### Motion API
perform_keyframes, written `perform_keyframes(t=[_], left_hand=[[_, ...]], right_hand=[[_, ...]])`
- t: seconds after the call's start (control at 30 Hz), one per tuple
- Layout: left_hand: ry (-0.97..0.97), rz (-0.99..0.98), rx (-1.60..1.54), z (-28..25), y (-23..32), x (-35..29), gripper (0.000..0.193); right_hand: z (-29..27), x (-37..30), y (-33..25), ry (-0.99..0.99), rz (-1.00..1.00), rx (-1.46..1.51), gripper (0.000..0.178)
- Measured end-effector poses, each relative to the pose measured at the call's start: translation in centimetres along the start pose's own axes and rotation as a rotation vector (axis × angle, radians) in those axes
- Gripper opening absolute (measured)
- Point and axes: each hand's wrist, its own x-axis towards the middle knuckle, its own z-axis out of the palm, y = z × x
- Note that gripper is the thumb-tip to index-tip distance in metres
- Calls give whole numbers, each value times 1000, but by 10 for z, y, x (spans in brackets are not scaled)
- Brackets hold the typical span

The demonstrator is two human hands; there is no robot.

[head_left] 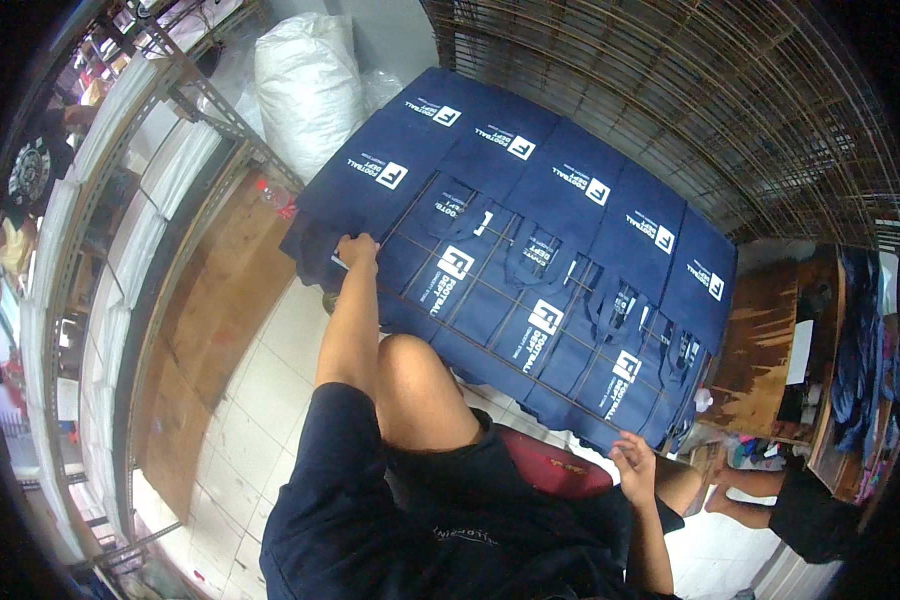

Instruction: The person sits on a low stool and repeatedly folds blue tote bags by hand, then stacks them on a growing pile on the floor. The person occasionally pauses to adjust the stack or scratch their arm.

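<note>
Navy blue fabric pieces with white print (570, 190) lie in overlapping rows across a broad surface. The nearer ones have cut straps, like bags. Over these nearer pieces lies a thin brown wire grid (495, 290). My left hand (360, 250) is closed at the left edge of the fabric, by the grid's side; what its fingers grip is hidden, and a small white bit shows beside them. At the near right edge, my right hand (632, 465) has its fingers apart and slightly bent, close to the grid's corner, with nothing visible in it.
Raised wire racks (670, 80) stand stacked at the back right. A stuffed white sack (310, 90) is behind the fabric's far left end. Metal shelving with white stacks (120, 230) lines the left. A wooden cabinet (770, 340) and another person's bare legs (745, 500) are at right.
</note>
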Motion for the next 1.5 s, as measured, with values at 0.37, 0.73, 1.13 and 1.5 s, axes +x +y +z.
perform_keyframes(t=[0.37, 0.73, 1.13, 1.5], left_hand=[[-23, 129, 139, -1, -13, 10, 55], [-87, 143, 168, -3, -25, 33, 56], [-7, 124, 148, -10, -21, 25, 33], [-208, 599, 246, -53, -21, -38, 51]], right_hand=[[1, 2, 9, 2, -21, -23, 34], [0, 1, 5, 11, 7, -46, 34], [-3, -4, 12, 12, 7, -79, 36], [-116, 8, -80, 555, -468, -511, 27]])
